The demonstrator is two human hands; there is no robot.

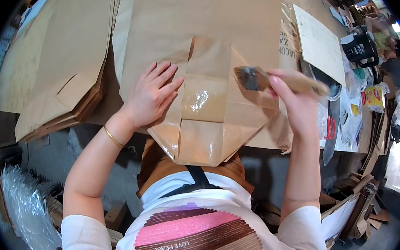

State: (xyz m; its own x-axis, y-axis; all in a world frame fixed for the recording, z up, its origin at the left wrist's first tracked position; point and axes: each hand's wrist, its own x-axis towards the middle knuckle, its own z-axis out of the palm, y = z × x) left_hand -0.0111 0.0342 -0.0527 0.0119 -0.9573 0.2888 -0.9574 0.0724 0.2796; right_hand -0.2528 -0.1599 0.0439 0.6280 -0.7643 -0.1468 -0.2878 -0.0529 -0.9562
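Observation:
In front of me lies a large brown paper bag (170,27), its folded end toward my body at the table's near edge. Wet, shiny patches gleam on the middle panel and on the near flaps. My left hand (155,92) rests flat on the bag, left of the middle panel, fingers stretched out and holding nothing. In my right hand (295,95) is a brush (254,78) with a wooden handle, gripped by thumb and fingers. Its dark bristle end points left, over the right-hand fold of the bag. The handle's far end is blurred.
A stack of brown paper bags (67,66) lies on the left. To the right are a pale board (319,42), red-handled scissors (330,128), plastic packets and a black container (360,48). Another person (383,38) is at the far right. Clear plastic strips (28,210) hang lower left.

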